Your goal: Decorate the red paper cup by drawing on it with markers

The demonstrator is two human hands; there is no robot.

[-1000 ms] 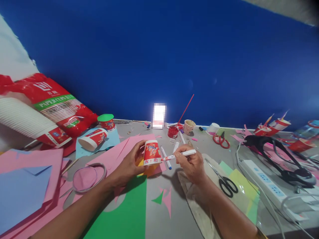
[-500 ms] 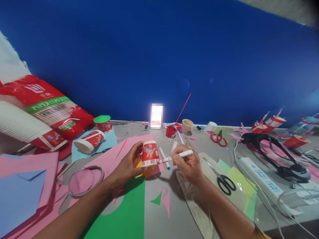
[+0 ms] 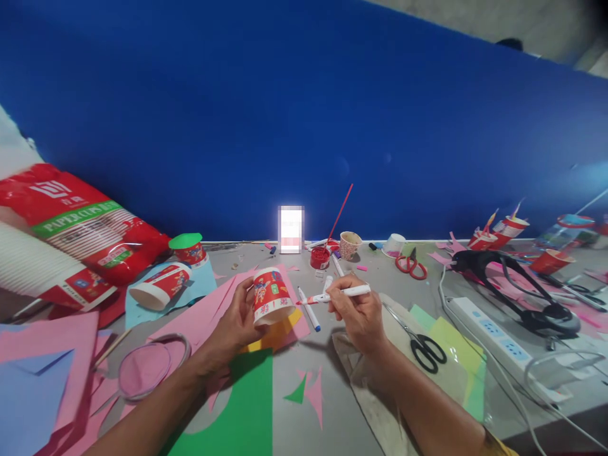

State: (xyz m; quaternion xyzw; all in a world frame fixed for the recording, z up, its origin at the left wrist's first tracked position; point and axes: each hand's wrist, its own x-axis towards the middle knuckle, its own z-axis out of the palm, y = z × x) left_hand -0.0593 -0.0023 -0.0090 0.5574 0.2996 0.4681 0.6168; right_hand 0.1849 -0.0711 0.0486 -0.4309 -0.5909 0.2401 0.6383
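A red and white printed paper cup (image 3: 273, 295) is held by my left hand (image 3: 240, 316), fingers behind it and thumb near its lower edge. The cup tilts, with its white rim, marked in pink, facing down and right. My right hand (image 3: 356, 310) grips a white marker (image 3: 349, 291) like a pen. Its red tip points at the cup, a small gap from the rim. Below the marker, a blue-capped marker (image 3: 310, 309) lies on the table. Green paper (image 3: 242, 405) with a round cut-out lies under my left forearm.
Black-handled scissors (image 3: 427, 351) lie on a cloth at right, near a power strip (image 3: 489, 329). A red paint jar (image 3: 320, 257) and patterned cup (image 3: 350, 246) stand behind. A bag of paper cups (image 3: 95, 221) is at left; a lit screen (image 3: 291, 229) stands at back.
My left hand has turned and tilted the cup and moved it left. The marker tip, earlier at the cup's rim, is now slightly apart from it. The view has shifted slightly.
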